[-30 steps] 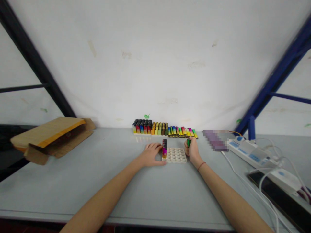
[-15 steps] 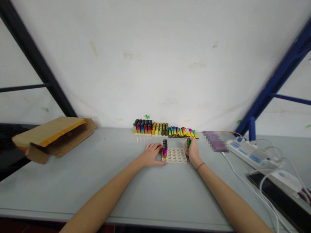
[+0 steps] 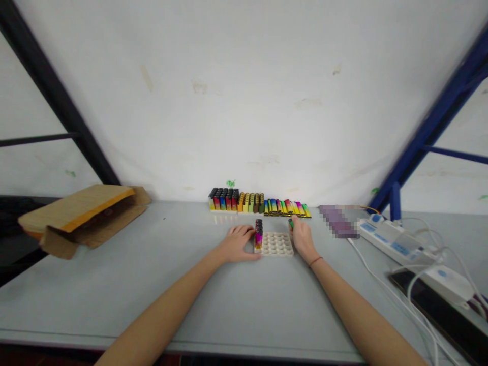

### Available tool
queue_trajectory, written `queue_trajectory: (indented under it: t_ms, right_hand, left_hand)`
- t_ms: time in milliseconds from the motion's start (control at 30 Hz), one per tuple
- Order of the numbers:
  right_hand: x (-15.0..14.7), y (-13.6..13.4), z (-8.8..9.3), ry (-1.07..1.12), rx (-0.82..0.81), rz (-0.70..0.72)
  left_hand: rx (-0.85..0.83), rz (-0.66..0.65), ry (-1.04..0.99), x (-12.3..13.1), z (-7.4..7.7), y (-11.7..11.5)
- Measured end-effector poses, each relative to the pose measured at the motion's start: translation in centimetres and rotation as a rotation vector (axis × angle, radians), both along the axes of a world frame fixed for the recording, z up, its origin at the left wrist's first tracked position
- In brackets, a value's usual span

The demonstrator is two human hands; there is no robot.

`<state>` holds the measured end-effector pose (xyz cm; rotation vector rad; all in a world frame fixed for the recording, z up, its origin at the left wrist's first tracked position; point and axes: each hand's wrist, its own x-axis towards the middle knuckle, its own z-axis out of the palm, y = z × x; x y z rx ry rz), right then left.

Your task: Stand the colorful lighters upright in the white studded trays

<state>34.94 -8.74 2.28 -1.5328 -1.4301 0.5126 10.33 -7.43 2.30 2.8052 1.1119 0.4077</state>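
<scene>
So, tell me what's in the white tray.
The white tray holds upright dark-topped cylinders along its left edge, the nearest mostly purple; round hollows show beside them. What lies beneath the cylinders is covered.

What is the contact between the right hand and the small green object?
Touching. The head view shows the right hand closed around the green object, with only part of it visible past the fingers.

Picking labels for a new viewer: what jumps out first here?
The bright row of what look like lighters along the foot of the wall, straight ahead. Next, the white tray between the left hand and the right hand, which holds a green piece. Then the open cardboard box at the table's far left.
</scene>
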Motion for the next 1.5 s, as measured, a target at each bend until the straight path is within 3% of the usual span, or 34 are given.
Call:
queue_trajectory:
  t_ms: [133, 300, 433, 700, 1000, 1333, 1433, 1500]
  right_hand:
    - [-0.3, -1.4, 2.2, -0.421, 0.04, 0.073]
    - [-0.9, -2.2, 3.9, -0.553, 0.198, 0.262]
    - [-1.2, -2.6, 4.6, -0.467, 0.324, 0.388]
    - [-2.4, -3.8, 5.3, -0.197, 0.203, 0.555]
    - [-3.2, -4.7, 5.4, -0.193, 0.233, 0.555]
    - [-4.2, -5.1, 4.8, -0.588, 0.31, 0.584]
    - [-3.9, -4.7, 5.0, -0.527, 0.391, 0.6]
    - [-2.8, -3.7, 4.7, -0.444, 0.444, 0.53]
  left_hand:
    - [-0.002, 0.002, 0.002, 0.0, 0.1, -0.1]
    - [-0.005, 0.009, 0.014, 0.0, 0.3, -0.1]
    - [-0.001, 0.007, 0.013, 0.1, 0.4, -0.2]
    - [-0.003, -0.001, -0.01, 0.1, 0.2, -0.2]
    - [-0.017, -0.002, -0.037, 0.1, 0.2, -0.3]
    - [0.014, -0.004, -0.034, 0.1, 0.1, -0.2]
    - [0.022, -0.007, -0.031, 0.1, 0.0, -0.1]
    - [0.021, -0.01, -0.028, 0.0, 0.0, -0.1]
